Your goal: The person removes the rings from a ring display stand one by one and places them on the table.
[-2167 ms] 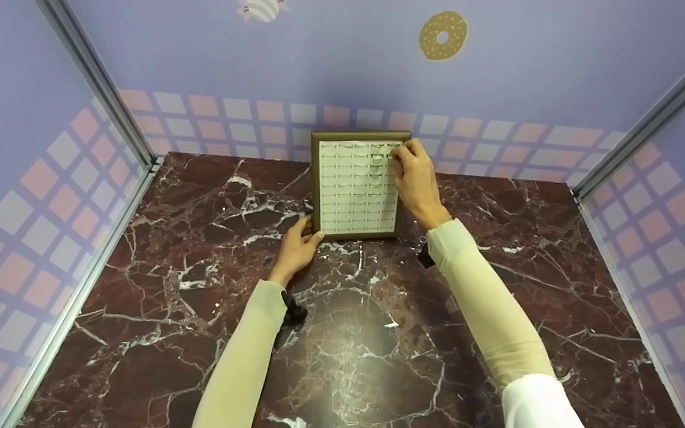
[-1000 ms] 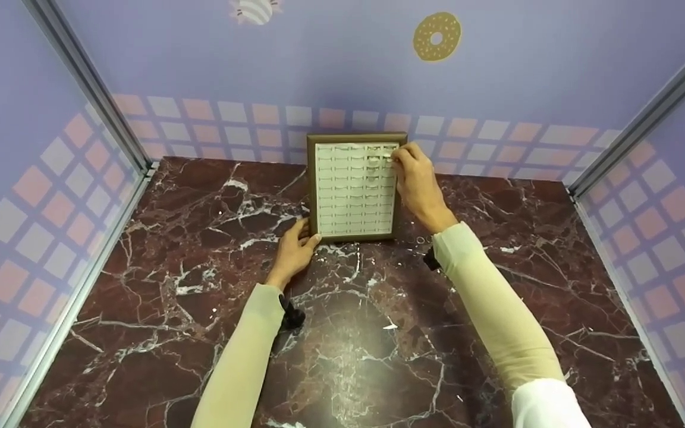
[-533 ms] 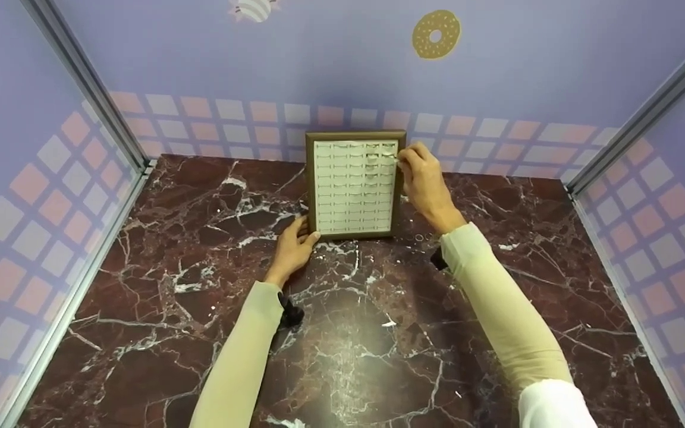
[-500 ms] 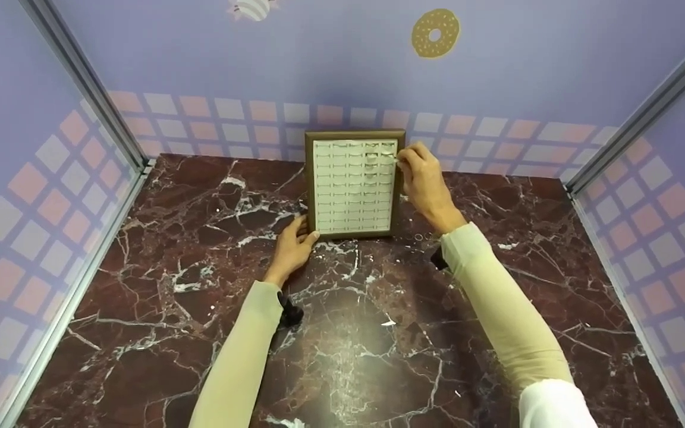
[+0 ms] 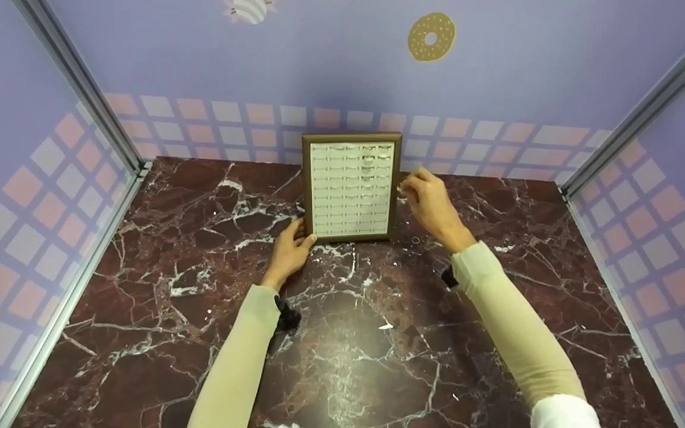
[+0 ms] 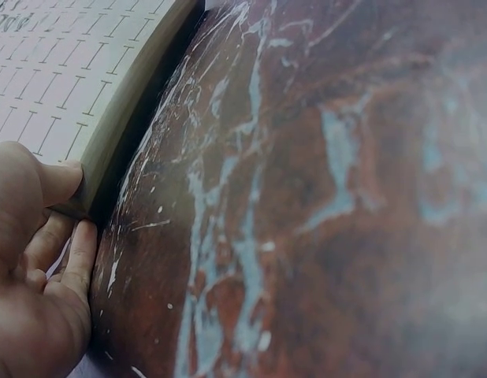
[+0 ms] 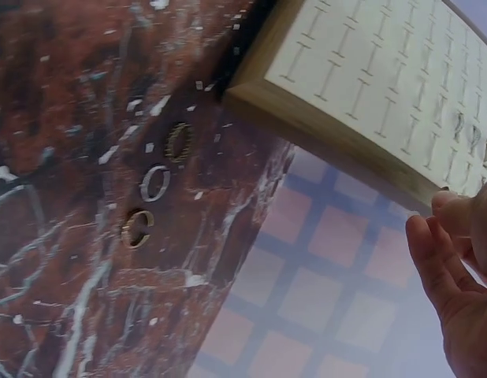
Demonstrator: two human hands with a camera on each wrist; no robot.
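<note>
A ring display tray [image 5: 351, 205] with a brown frame and slotted white pad leans against the back wall. Several rings [image 5: 368, 159] sit in slots at its upper right. My left hand [image 5: 289, 252] holds its lower left corner; the left wrist view shows the thumb [image 6: 61, 181] on the front and fingers underneath. My right hand [image 5: 434, 205] hovers just right of the frame, fingers loosely bent, with no ring visible in them. Below it on the table lie three rings: a textured gold ring [image 7: 178, 142], a silver ring [image 7: 155, 183] and an open-ended gold ring [image 7: 136, 228].
The dark red marbled table [image 5: 342, 356] is bounded by lilac panels with pink and white squares at the back and both sides. Metal rails [image 5: 81, 77] run along the panel corners. A black wrist device [image 5: 288, 315] sits at each cuff.
My right hand has drawn away from the tray's right column and come down beside the frame. A ring now shows in that column's second slot. The left hand keeps its hold.
</note>
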